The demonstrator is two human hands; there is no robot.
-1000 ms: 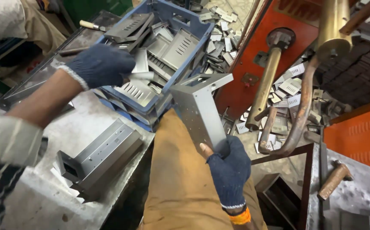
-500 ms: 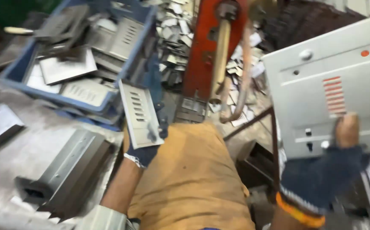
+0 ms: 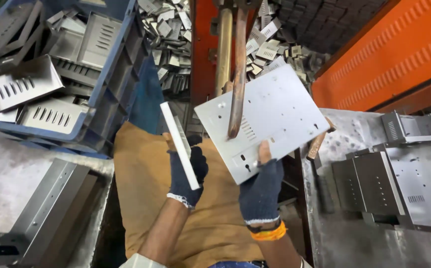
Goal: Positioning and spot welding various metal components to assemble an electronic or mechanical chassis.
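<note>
The left hand (image 3: pixel 188 173), in a dark blue glove, has its fingers clenched around a narrow grey metal piece (image 3: pixel 180 144), held edge-on and tilted above the person's tan-clad lap. Just beside it, the right hand (image 3: pixel 261 186) grasps the lower edge of a flat perforated metal plate (image 3: pixel 270 116), thumb on its face, with the plate raised against a copper-coloured rod (image 3: pixel 238 74) hanging from above. To the left, a blue crate (image 3: pixel 114 74) holds slotted metal parts. Grey folded panels (image 3: pixel 399 183) lie on the tabletop (image 3: pixel 339 238) at the right edge.
</note>
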